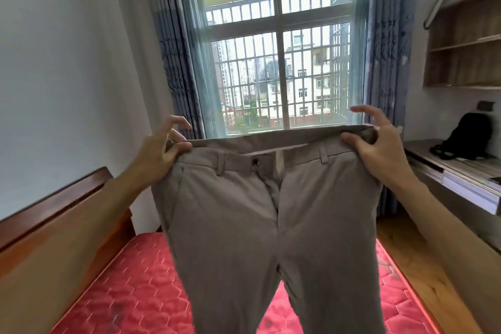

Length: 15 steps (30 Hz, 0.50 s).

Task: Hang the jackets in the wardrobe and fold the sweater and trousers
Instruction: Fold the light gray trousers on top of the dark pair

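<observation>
Head cam view, so the grey-beige trousers [271, 211] are held up in the air right in the middle, front side facing the camera, waistband stretched out flat between both hands and the legs hanging down past the bottom edge, above the red mattress [130, 279]. The left hand [160, 152] pinches the left corner of the waistband, thumb on the front side and the fabric squeezed against the fingers behind it, with a couple of fingers sticking up loose above the band. The right hand [376, 144] has the right corner the same way: thumb pressed flat on the front, at least one finger tucked behind the cloth, the rest lifted and spread, not touching anything. There's a dark button at the waist, and the fly below it looks a bit open. Behind all that there's a barred window [279, 62] with blue curtains [179, 62], a wooden headboard [54, 206] on the left, and on the right a desk [461, 171] with a black backpack [466, 138] sitting on it
</observation>
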{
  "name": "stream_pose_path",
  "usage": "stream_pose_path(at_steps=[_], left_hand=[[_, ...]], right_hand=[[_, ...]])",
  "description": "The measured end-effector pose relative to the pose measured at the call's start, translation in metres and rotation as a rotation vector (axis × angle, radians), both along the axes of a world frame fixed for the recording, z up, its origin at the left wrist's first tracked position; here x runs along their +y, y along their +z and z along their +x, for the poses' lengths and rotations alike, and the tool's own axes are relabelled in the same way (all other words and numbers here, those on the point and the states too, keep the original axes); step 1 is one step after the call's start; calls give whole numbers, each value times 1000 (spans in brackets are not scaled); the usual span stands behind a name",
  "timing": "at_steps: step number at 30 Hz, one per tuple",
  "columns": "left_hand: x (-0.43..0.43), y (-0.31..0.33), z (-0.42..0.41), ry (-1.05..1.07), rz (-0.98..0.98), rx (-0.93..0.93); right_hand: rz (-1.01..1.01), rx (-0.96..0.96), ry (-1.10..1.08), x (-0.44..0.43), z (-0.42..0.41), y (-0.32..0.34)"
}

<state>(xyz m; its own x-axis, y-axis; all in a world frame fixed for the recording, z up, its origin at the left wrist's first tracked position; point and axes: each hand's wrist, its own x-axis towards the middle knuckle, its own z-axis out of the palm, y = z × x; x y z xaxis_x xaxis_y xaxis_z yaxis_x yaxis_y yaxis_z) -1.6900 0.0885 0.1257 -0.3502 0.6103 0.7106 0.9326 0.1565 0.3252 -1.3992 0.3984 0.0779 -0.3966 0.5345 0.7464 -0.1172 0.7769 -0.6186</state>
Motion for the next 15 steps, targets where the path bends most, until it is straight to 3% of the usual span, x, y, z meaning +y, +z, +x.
stream_pose_path(at_steps=[3, 8, 11, 15], left_hand=[[0, -7, 4, -109, -63, -17], [-15, -11, -1, -124, -302, 26], [-19, -14, -5, -176, -267, 107], [-17, -16, -3, -249, -132, 82]], right_hand=[[148, -17, 37, -4, 3, -6], [169, -359, 76, 6, 19, 7], [176, -509, 22, 9, 25, 14], [65, -396, 118, 16, 35, 13]])
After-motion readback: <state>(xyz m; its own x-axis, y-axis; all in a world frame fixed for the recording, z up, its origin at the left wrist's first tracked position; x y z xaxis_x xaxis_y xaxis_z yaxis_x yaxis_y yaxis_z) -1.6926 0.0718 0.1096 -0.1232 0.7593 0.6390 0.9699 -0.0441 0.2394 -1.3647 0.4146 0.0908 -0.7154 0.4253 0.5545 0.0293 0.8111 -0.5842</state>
